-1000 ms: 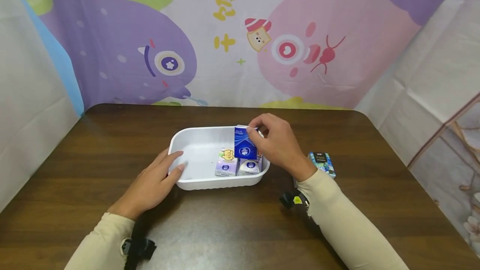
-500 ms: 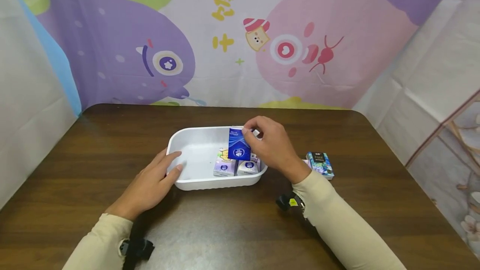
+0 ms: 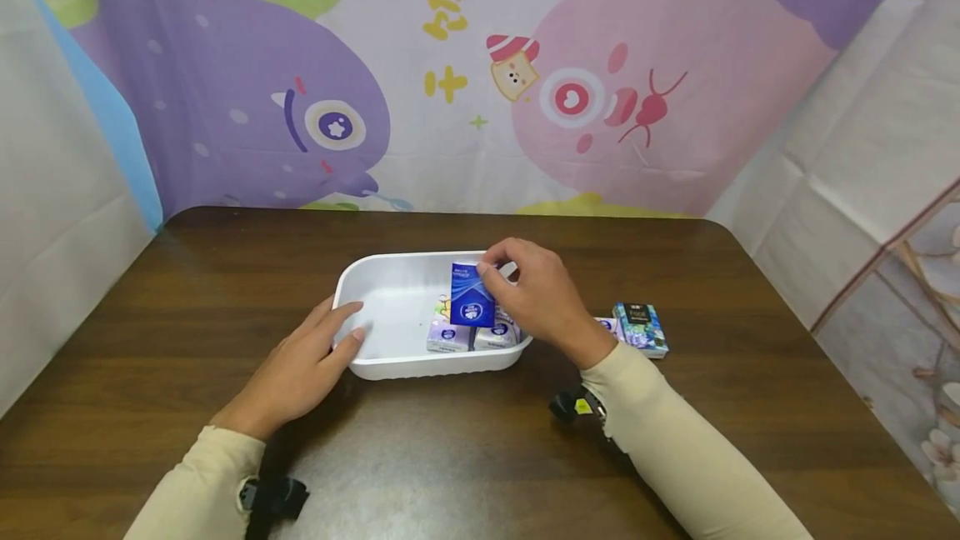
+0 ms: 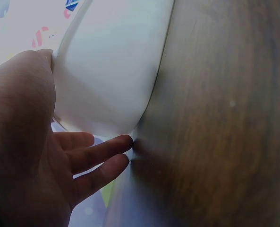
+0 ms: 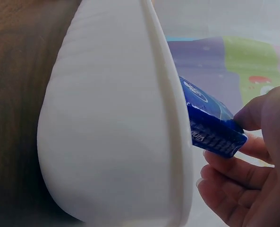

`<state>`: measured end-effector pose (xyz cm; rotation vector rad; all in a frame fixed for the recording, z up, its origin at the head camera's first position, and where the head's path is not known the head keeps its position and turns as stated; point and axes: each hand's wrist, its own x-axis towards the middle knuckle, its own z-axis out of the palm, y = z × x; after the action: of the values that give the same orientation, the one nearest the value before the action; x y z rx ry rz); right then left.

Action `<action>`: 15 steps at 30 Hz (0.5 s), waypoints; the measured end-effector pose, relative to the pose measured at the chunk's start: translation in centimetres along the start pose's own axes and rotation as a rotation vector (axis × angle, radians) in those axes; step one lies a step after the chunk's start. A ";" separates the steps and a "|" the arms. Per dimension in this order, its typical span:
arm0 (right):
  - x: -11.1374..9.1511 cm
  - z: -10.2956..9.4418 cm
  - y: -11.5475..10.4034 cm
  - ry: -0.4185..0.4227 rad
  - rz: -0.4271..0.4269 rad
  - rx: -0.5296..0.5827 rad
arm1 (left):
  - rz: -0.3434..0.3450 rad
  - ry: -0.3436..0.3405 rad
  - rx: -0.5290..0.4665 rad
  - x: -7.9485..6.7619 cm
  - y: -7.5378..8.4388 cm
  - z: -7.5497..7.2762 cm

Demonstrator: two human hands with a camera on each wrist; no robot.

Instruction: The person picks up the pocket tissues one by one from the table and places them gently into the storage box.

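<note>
Right hand (image 3: 542,294): I read it as grasping, with thumb and fingers pinching the top right part of a blue pack (image 3: 470,300). Left hand (image 3: 300,369): I read it as relaxed, with thumb and forefinger laid over the rim at the left end of a white tray (image 3: 427,367) and the other fingers loosely extended outside the wall.

The blue pack is tilted over the right half of the tray. Its front face is deep blue, with lighter blue bands sweeping across the upper part, small white print near the top left corner and a white oval emblem low down. From the right wrist camera I see a glossy surface and a dark blue side with blurred white lettering.

Below it, a lavender pack (image 3: 448,337) and a white pack (image 3: 497,337) lie side by side in the tray. I cannot tell whether the blue pack touches them.

Beyond the right wrist, a patterned pack (image 3: 642,330) with a black label lies beside a partly hidden pale pack (image 3: 611,326) on the brown table (image 3: 435,457). A cartoon cloth (image 3: 450,165) hangs behind.
</note>
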<state>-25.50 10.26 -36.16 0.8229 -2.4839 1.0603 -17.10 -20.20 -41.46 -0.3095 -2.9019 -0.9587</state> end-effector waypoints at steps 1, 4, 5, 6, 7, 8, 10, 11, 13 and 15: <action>0.0 0.1 0.0 -0.004 0.003 -0.001 | -0.002 -0.001 -0.001 0.0 0.0 0.0; 0.0 0.2 -0.1 -0.009 -0.001 -0.004 | -0.003 -0.002 -0.002 0.0 0.0 0.0; 0.0 0.3 -0.1 -0.009 -0.003 -0.002 | -0.003 -0.001 -0.001 0.0 0.0 0.0; 0.0 0.3 -0.2 -0.008 -0.005 0.000 | -0.002 0.000 -0.001 0.0 0.0 0.0; 0.0 0.4 -0.2 -0.006 -0.007 0.001 | 0.000 0.001 0.000 0.0 0.0 0.0; 0.0 0.4 -0.2 -0.005 -0.010 0.003 | 0.002 0.002 0.001 0.0 0.0 0.0; 0.0 0.6 -0.3 -0.005 -0.016 -0.001 | 0.004 0.002 0.002 0.0 0.0 0.0; -0.1 0.6 -0.3 -0.006 -0.016 0.000 | 0.004 0.002 0.001 0.0 0.0 0.0; -0.1 0.8 -0.4 -0.009 -0.015 0.000 | 0.003 0.000 -0.001 0.0 0.1 0.0; -0.2 0.9 -0.4 -0.013 -0.016 0.011 | 0.002 0.000 -0.001 0.0 0.1 0.0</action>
<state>-25.14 9.44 -36.60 0.8538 -2.4798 1.0671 -17.10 -20.14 -41.41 -0.3125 -2.9013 -0.9595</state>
